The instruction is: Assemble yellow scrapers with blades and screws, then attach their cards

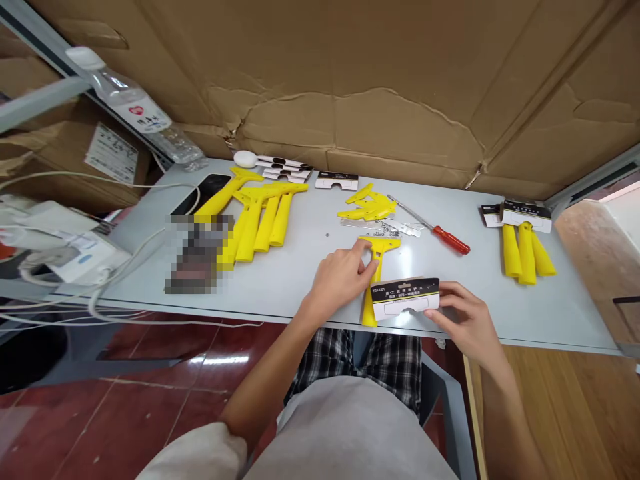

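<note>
left fingers [361, 261] pinch a light, stiff yellow plastic scraper [369, 308] at its neck. right fingers [447, 291] hold a thin white-and-black card [405, 299].

Blurred: square patch [196, 254] near the bench's [295, 293] front-left edge, over the ends of yellow scrapers [250, 223].
Hidden: paper card [405, 300] covers part of another scraper [369, 308].
Cut off: white cables [50, 293] at the picture's left edge.

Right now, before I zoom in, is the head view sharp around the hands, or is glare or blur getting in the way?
In the head view, the left hand, right hand, yellow scraper and packaging card look sharp; glare whitens the grey tabletop just below the card; a pixelated patch hides things at left; the wide lens bows the table edge.
</note>
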`<control>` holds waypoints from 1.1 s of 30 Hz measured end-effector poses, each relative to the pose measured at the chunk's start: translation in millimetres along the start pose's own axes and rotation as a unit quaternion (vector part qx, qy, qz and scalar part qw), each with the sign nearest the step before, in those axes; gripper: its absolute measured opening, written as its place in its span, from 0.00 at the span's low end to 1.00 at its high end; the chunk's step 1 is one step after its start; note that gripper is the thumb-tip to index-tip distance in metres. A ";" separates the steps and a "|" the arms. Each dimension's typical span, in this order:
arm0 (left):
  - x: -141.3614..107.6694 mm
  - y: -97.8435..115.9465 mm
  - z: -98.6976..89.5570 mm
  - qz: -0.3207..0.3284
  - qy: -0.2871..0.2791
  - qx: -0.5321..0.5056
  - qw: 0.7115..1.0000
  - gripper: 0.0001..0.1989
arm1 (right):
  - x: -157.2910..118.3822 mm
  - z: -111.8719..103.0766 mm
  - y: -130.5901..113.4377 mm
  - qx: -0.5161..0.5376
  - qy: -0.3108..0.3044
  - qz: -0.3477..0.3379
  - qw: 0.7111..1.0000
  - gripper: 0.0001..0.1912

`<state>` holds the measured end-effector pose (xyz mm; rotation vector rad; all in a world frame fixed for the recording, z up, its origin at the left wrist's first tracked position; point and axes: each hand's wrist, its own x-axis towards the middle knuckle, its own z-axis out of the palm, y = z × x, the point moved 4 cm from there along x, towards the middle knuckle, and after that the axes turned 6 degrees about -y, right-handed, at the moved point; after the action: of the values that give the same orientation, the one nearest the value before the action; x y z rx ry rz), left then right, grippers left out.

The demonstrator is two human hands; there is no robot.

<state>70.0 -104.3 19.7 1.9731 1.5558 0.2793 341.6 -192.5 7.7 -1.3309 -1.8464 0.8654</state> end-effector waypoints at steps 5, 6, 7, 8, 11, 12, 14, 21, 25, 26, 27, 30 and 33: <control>3.7 10.2 -2.9 -0.020 -0.044 0.072 0.996 0.25 | -11.7 5.3 2.4 -0.032 0.021 -0.012 0.999 0.05; 3.3 11.8 -3.2 -0.014 -0.051 0.073 0.996 0.23 | -11.9 6.4 2.5 -0.037 0.023 -0.018 0.999 0.05; 3.2 13.5 -3.4 -0.007 -0.059 0.070 0.996 0.21 | -11.3 7.5 2.4 -0.041 0.022 -0.024 0.999 0.05; 3.5 14.9 -3.8 0.002 -0.066 0.063 0.996 0.19 | -10.3 8.6 1.9 -0.043 0.019 -0.032 0.998 0.04; 7.4 16.2 -6.0 0.019 -0.070 0.029 0.997 0.15 | -5.7 11.9 -1.1 -0.045 0.004 -0.047 0.998 0.05; 9.6 15.2 -7.4 0.021 -0.060 0.018 0.998 0.14 | -3.9 12.9 -2.5 -0.044 0.000 -0.048 0.998 0.05; 14.4 11.6 -10.9 0.022 -0.032 0.007 0.999 0.13 | -0.6 15.1 -5.4 -0.045 -0.005 -0.045 0.998 0.05; 24.6 -2.0 -26.2 0.036 0.021 0.006 0.999 0.15 | 4.2 21.8 -8.7 -0.053 -0.010 -0.033 0.998 0.07; 25.5 -0.8 -32.2 0.017 0.039 0.003 0.999 0.14 | 2.6 24.1 -9.3 -0.067 -0.016 -0.035 0.997 0.09; 25.7 0.6 -32.4 0.013 0.041 0.002 0.999 0.13 | 2.0 24.2 -10.0 -0.068 -0.020 -0.038 0.997 0.09; 26.1 2.2 -32.0 0.010 0.040 0.002 0.999 0.12 | 1.2 24.1 -10.9 -0.069 -0.027 -0.044 0.996 0.08; 28.2 6.4 -29.5 0.012 0.030 -0.002 0.999 0.11 | -1.8 22.9 -12.8 -0.069 -0.060 -0.069 0.993 0.08; 30.6 7.8 -28.0 0.017 0.029 -0.005 0.999 0.09 | -5.0 20.6 -12.2 -0.055 -0.081 -0.084 0.992 0.06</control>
<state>70.9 -67.5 40.4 2.0022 1.5555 0.3605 319.5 -202.7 6.0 -1.1783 -2.1265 0.8127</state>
